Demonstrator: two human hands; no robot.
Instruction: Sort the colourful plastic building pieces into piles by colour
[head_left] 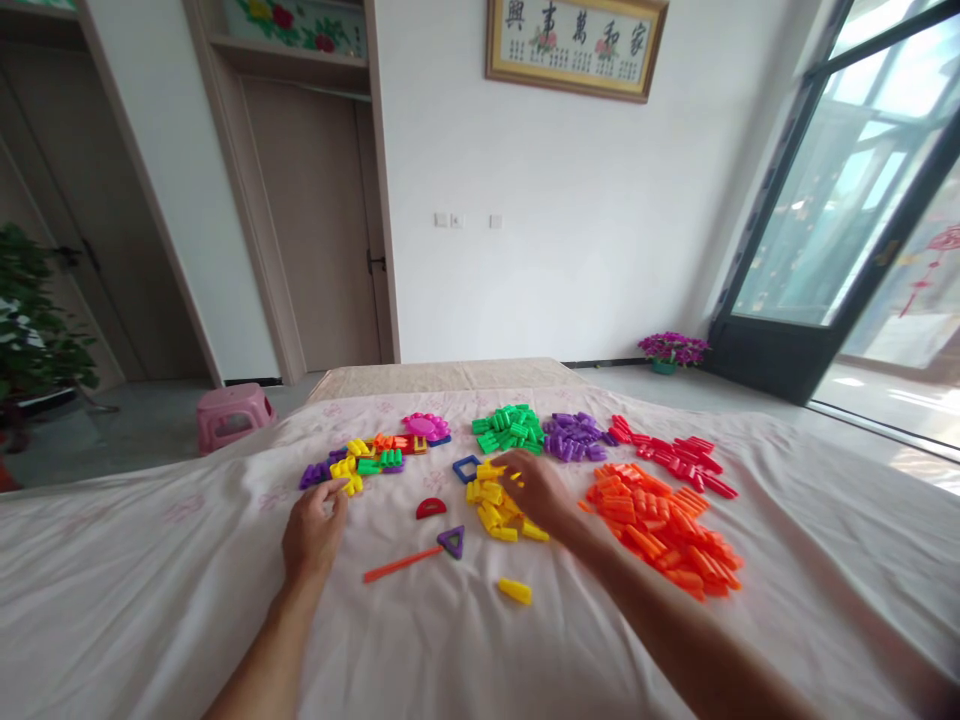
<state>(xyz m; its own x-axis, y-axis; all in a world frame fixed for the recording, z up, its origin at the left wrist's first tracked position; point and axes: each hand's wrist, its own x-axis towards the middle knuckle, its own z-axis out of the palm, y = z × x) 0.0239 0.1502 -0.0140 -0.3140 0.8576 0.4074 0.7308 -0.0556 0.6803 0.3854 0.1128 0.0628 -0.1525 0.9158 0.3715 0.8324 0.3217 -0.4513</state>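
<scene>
My left hand (313, 528) is at the near edge of a joined row of coloured plastic blocks, its thumb and fingertips closed on a yellow block (352, 487) at the end. In that row are purple, yellow, green (381, 462) and orange blocks. My right hand (536, 488) reaches palm down over the pile of yellow plastic blocks (491, 507). Its fingers are bent, and bits of yellow show around them; the fingertips are partly hidden. One loose yellow block (514, 591) lies nearer to me.
Piles of green (510, 429), purple (576, 437), red (675, 455) and orange blocks (664, 525) lie on the white cloth (225, 590). Between my hands are a red protractor (431, 508), a purple triangle (451, 541), an orange stick (403, 564) and a blue square frame (466, 468). A pink stool (235, 412) stands at left.
</scene>
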